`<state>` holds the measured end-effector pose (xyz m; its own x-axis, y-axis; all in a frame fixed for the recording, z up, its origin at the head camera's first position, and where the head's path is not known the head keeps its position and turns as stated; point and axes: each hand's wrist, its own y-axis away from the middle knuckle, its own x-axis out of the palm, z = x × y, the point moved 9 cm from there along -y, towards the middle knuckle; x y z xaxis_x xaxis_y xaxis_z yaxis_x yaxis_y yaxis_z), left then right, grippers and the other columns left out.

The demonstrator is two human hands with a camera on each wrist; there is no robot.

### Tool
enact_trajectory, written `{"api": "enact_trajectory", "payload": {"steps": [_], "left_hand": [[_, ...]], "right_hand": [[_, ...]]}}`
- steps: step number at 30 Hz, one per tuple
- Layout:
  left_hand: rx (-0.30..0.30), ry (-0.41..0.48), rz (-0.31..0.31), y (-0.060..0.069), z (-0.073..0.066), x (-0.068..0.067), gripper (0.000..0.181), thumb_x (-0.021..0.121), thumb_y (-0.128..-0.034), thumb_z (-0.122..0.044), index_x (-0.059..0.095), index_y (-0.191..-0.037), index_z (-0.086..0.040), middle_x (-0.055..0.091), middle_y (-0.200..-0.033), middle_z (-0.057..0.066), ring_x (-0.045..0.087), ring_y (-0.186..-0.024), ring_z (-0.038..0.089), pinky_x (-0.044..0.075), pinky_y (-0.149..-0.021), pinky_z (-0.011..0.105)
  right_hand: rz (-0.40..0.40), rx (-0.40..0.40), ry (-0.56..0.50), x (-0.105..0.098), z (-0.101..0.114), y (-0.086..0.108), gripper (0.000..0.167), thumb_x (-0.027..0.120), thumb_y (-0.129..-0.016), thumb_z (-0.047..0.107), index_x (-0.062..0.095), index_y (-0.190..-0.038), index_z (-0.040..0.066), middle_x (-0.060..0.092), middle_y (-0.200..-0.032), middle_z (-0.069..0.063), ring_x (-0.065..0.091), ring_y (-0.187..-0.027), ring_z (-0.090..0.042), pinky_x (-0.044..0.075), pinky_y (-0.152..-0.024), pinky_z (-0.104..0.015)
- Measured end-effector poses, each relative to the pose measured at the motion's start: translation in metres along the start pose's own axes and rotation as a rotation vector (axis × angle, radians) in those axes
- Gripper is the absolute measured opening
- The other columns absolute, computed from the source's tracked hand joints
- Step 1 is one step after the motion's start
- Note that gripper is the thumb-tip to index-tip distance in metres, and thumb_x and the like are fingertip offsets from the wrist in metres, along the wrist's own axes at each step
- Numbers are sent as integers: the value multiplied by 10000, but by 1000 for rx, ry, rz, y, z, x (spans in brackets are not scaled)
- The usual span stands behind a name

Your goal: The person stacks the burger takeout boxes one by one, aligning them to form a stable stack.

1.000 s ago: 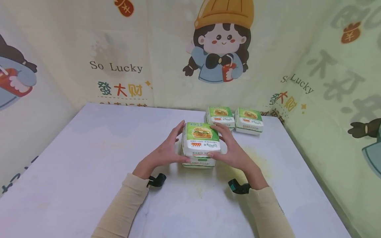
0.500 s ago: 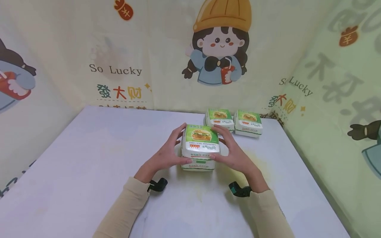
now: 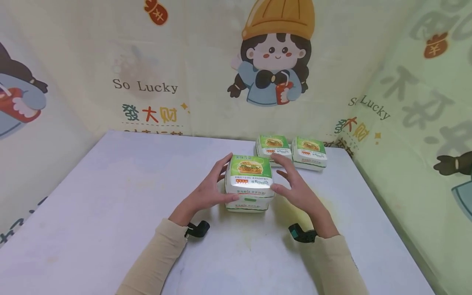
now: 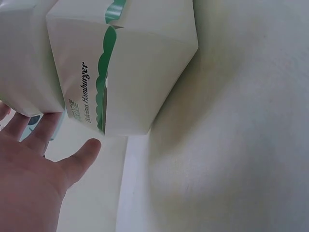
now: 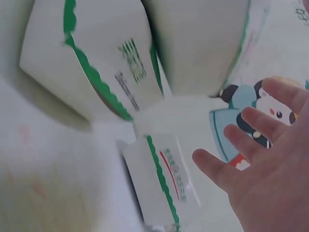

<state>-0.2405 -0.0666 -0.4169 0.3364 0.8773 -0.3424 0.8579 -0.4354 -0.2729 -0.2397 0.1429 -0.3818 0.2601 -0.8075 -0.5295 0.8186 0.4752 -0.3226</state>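
White bench (image 3: 118, 205), yellowish stain (image 3: 324, 205) at 4 o'clock. Cream back wall (image 3: 206, 61): cartoon girl (image 3: 273, 88), orange hat, at 1; red pouch (image 3: 156, 12) at 11; "So Lucky" lettering (image 3: 145, 86) at 10. Left wall (image 3: 55, 94) at 9, cartoon cut off. Greenish right wall (image 3: 409, 164) at 3, grey characters (image 3: 420, 100) at 2. Light soft.

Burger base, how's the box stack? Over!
Left hand beside box stack; right hand opposite, fingers spread. Stack two high, upright. Two boxes behind, not between hands.

My upper burger box (image 3: 250, 173), white and green-topped, sits closed and upright on the matching, closed lower box (image 3: 248, 205).
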Motion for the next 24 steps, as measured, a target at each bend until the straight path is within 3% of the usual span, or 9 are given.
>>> {"api": "enact_trajectory", "payload": {"steps": [7,12,24], "left_hand": [[-3,0,-8,0,1,-1,1073,845,-762,-264,149,-1576,-338,220,-1606,-126,276,-1489,200,316,-1190,493],[-25,-25,-7,1,4,-1,1060,842,-766,-279,154,-1566,-374,226,-1598,-143,295,-1477,182,323,-1187,482],[-51,-11,-6,-2,2,-2,1102,855,-746,-223,139,-1576,-344,207,-1619,-102,271,-1494,201,301,-1201,486]], "right_hand": [[-71,92,17,-29,-20,-6,591,498,-1031,232,243,-1560,166,205,-1619,-97,202,-1492,-337,242,-1181,-629],[-94,184,120,-42,-43,-18,635,570,-1001,265,267,-1547,152,197,-1625,-111,171,-1512,-327,235,-1190,-619],[-69,253,279,-48,-66,-53,867,714,-888,428,254,-1550,110,178,-1636,-137,169,-1508,-359,214,-1185,-640]]}}
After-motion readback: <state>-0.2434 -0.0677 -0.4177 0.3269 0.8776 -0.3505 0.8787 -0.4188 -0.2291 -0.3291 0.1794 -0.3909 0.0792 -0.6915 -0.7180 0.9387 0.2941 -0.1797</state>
